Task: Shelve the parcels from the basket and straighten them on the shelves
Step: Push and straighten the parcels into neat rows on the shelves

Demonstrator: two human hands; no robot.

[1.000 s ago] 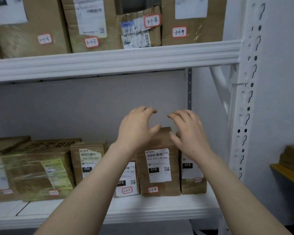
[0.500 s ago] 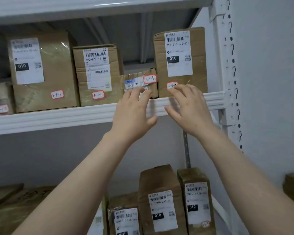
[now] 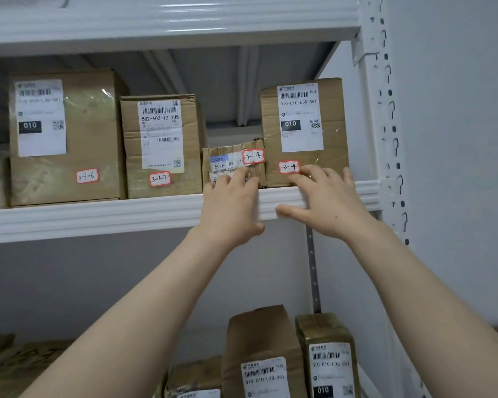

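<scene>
The left hand [image 3: 230,205], fingers together, hides the small parcel [image 3: 232,156] label; the right hand [image 3: 329,203], fingers spread, covers the bottom of the tall parcel [image 3: 332,122] beside it.

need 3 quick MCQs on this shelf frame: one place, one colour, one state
1. The 3-1-8 parcel sits: A between the 3-1-7 parcel and the 3-1-9 parcel; B on the floor; C in a basket.
2. The handwritten tags' borders are: A blue; B red; C green.
3. The right hand: A holds a tape roll; B is a fist; C touches the 3-1-9 parcel with open fingers.
Key: 1A, both flank it on the upper shelf; 2B, each outline is red; 3C, fingertips lie on its lower front.
</scene>
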